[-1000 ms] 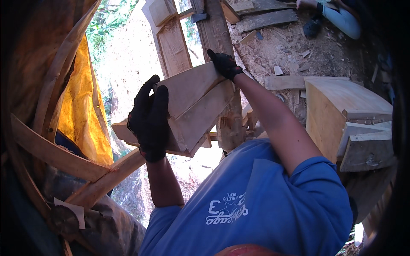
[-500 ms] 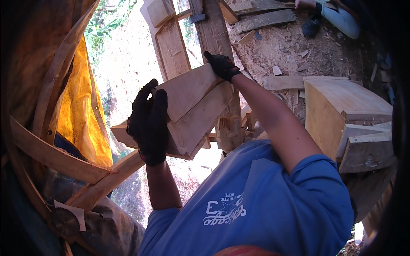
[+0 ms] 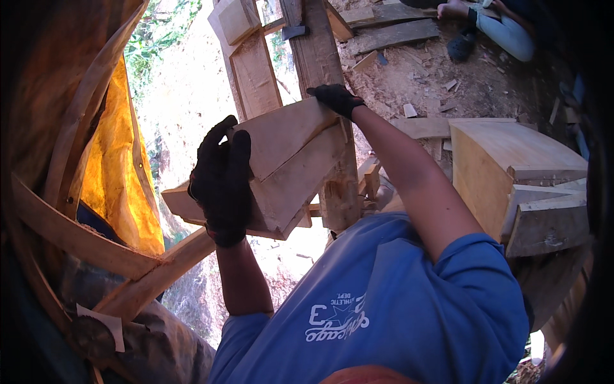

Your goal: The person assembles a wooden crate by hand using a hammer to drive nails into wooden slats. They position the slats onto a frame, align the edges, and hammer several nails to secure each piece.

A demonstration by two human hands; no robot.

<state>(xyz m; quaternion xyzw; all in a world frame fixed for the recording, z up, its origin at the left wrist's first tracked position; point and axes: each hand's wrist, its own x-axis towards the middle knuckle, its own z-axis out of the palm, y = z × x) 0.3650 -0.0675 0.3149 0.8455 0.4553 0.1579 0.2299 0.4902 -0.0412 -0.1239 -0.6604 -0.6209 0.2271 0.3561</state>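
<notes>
A pale, slightly curved wooden board (image 3: 281, 136) lies on top of several similar pieces, one of them a second board (image 3: 299, 168) showing below its near edge. My left hand (image 3: 222, 182), in a black glove, grips the left end of the top board; its thumb and fingers come over the edge, and part of the grip is hidden. At the far right corner, my right hand (image 3: 338, 100), also black-gloved, has its fingers closed over the board's edge. The stack rests across a thick upright-running wooden beam (image 3: 337, 200).
Cut wooden blocks (image 3: 511, 166) are piled at the right. A dark metal tool head (image 3: 295, 32) sits on the beam at the far end. Curved timbers (image 3: 83, 242) and a yellow tarp (image 3: 125, 185) stand left. Another person's leg (image 3: 508, 37) shows at far right, among wood chips.
The view has shifted slightly. My right hand's fingers lie flatter over the board's far corner; my left hand keeps its hold, and the boards have hardly moved.
</notes>
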